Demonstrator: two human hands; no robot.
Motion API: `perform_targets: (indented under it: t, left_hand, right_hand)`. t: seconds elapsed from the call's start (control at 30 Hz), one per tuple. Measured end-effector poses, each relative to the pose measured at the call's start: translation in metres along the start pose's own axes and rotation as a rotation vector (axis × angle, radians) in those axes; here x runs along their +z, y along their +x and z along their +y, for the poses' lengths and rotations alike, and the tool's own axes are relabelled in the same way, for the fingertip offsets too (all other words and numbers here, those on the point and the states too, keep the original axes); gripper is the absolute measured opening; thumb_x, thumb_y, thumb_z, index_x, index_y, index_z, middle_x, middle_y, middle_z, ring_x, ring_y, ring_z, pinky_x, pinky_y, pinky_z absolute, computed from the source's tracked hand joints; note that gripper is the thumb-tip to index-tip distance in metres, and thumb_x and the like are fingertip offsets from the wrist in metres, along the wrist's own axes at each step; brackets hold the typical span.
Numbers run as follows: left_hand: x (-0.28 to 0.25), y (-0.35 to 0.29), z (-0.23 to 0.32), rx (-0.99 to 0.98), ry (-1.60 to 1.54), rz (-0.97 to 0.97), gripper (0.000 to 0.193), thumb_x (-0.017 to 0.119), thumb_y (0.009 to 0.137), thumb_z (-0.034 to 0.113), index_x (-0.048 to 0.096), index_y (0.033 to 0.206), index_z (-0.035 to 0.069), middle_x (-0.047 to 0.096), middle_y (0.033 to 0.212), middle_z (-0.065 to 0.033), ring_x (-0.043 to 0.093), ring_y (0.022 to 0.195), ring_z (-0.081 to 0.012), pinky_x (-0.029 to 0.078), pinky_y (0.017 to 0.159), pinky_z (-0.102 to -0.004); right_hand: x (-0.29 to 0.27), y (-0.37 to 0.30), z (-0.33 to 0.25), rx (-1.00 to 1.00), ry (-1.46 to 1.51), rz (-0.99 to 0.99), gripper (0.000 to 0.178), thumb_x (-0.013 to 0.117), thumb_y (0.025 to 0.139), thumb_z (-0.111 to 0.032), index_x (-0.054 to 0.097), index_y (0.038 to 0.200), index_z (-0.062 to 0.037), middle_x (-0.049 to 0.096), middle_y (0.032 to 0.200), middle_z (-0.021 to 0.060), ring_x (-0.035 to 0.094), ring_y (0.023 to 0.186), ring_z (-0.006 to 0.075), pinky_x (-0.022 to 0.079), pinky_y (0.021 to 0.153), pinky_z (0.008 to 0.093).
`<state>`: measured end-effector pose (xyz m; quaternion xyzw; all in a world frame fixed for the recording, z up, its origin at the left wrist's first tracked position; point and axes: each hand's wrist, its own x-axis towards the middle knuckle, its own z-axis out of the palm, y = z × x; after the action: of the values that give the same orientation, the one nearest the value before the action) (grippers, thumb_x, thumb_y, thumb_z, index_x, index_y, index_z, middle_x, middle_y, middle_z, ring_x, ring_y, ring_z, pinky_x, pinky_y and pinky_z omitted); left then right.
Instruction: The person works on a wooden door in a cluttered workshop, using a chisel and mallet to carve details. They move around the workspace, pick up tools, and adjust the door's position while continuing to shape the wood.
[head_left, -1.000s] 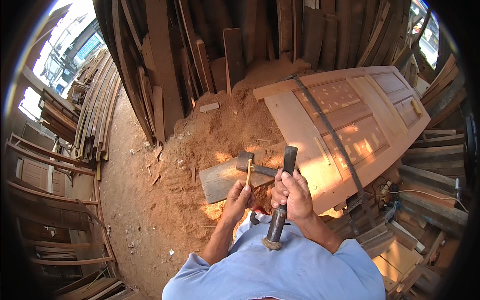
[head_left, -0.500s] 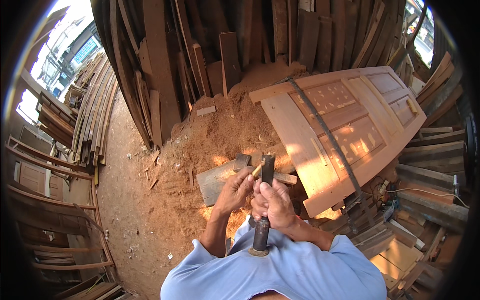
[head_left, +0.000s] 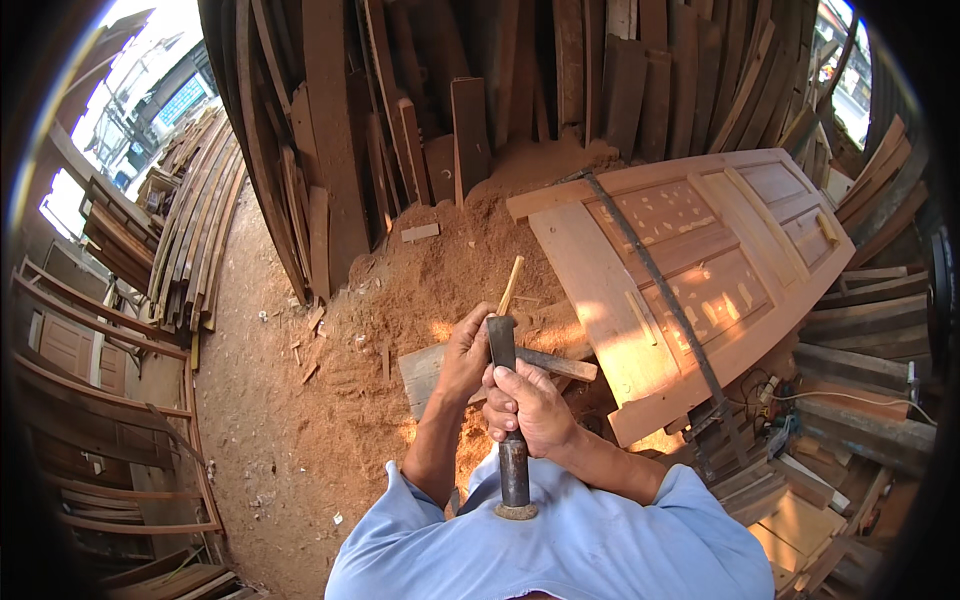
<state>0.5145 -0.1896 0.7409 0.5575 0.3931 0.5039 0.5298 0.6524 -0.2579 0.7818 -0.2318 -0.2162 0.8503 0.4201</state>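
My right hand (head_left: 530,405) is wrapped round a large chisel (head_left: 513,475), thumb along its lower blade. The butt of its dark handle rests against my blue shirt, and the broad dark blade points away from me. Just left of the blade, my left hand (head_left: 464,350) is closed on a thin pale wooden stick (head_left: 511,284). The stick slants up past the blade's tip, and its lower end is hidden by the fingers and blade. Below the hands lies a grey board (head_left: 423,375) on the sawdust.
To the right lies a panelled wooden door (head_left: 590,285) with a long metal bar clamp (head_left: 655,275) across it. Upright planks (head_left: 335,130) line the far side above heaped sawdust (head_left: 470,240). Stacked long boards (head_left: 200,225) stand at the left, timber offcuts (head_left: 865,330) at the right.
The stick now reaches well beyond the blade's tip, where before only a short piece showed beside it. Both hands and the chisel's blade have shifted a little left.
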Motion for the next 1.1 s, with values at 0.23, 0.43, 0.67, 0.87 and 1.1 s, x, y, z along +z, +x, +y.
perform_targets:
  t: [0.23, 0.43, 0.67, 0.87, 1.1]
  left_hand:
    - [0.013, -0.024, 0.012, 0.091, 0.330, 0.058, 0.017, 0.047, 0.105, 0.016, 0.059, 0.107, 0.004, 0.052, 0.075, -0.0021, 0.048, 0.068, -0.0101, 0.042, 0.061, -0.0273]
    - [0.033, -0.079, -0.019, -0.026, 0.203, -0.183, 0.019, 0.050, 0.103, 0.018, 0.060, 0.101, 0.001, 0.054, 0.074, -0.0067, 0.051, 0.069, -0.0130, 0.047, 0.066, -0.0291]
    - [0.019, -0.063, -0.035, -0.299, -0.301, 0.050, 0.020, 0.049, 0.105, 0.023, 0.059, 0.109, 0.007, 0.058, 0.081, 0.0009, 0.050, 0.066, -0.0044, 0.040, 0.055, -0.0217]
    - [0.011, -0.021, -0.027, 0.043, 0.122, -0.016, 0.016, 0.048, 0.104, 0.015, 0.058, 0.109, 0.005, 0.057, 0.082, -0.0010, 0.051, 0.072, -0.0097, 0.045, 0.065, -0.0274]
    - [0.016, -0.096, -0.033, -0.079, 0.351, -0.236, 0.017, 0.051, 0.102, 0.016, 0.061, 0.109, 0.003, 0.056, 0.076, -0.0029, 0.052, 0.070, -0.0114, 0.046, 0.066, -0.0294]
  right_hand:
    - [-0.004, -0.015, 0.005, -0.020, -0.072, 0.051, 0.020, 0.046, 0.104, -0.026, 0.050, 0.099, -0.0074, 0.035, 0.063, -0.0047, 0.039, 0.051, 0.0054, 0.044, 0.048, 0.0265]
    - [0.003, -0.040, -0.030, -0.403, -0.229, 0.058, 0.024, 0.045, 0.105, -0.027, 0.049, 0.097, -0.0052, 0.035, 0.060, -0.0036, 0.036, 0.047, 0.0058, 0.042, 0.047, 0.0267]
    - [-0.029, -0.019, -0.022, -0.230, -0.012, 0.161, 0.018, 0.047, 0.105, -0.027, 0.054, 0.101, -0.0108, 0.037, 0.064, -0.0055, 0.040, 0.050, 0.0061, 0.045, 0.049, 0.0277]
    - [-0.010, -0.007, -0.006, -0.076, 0.023, 0.022, 0.020, 0.048, 0.104, -0.029, 0.051, 0.100, -0.0094, 0.037, 0.064, -0.0047, 0.039, 0.049, 0.0055, 0.044, 0.047, 0.0260]
    - [-0.016, -0.055, -0.042, -0.473, -0.155, 0.035, 0.022, 0.046, 0.105, -0.030, 0.051, 0.100, -0.0088, 0.035, 0.059, -0.0019, 0.036, 0.044, 0.0066, 0.042, 0.046, 0.0269]
